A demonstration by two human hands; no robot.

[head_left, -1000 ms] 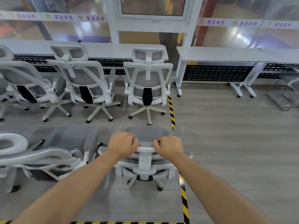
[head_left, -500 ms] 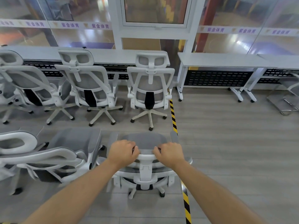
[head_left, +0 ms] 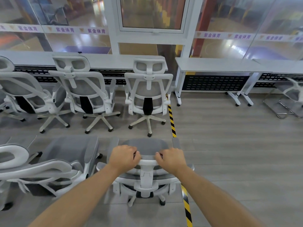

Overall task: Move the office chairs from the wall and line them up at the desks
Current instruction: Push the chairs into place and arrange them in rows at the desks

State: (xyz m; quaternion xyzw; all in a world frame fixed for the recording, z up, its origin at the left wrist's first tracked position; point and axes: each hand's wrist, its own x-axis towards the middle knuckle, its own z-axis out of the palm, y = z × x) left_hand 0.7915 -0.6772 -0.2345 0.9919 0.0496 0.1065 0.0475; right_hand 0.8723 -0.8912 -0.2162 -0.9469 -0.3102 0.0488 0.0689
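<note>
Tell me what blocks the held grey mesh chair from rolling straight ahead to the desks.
The white-framed chair already parked at the long white desk stands directly ahead of the held grey chair. The bare floor toward the right-hand white desk looks clear.

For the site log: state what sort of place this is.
Probably an office or study room overlooking a sports hall: white desks along a glass wall, mesh office chairs lined up at them, a court floor beyond.
</note>
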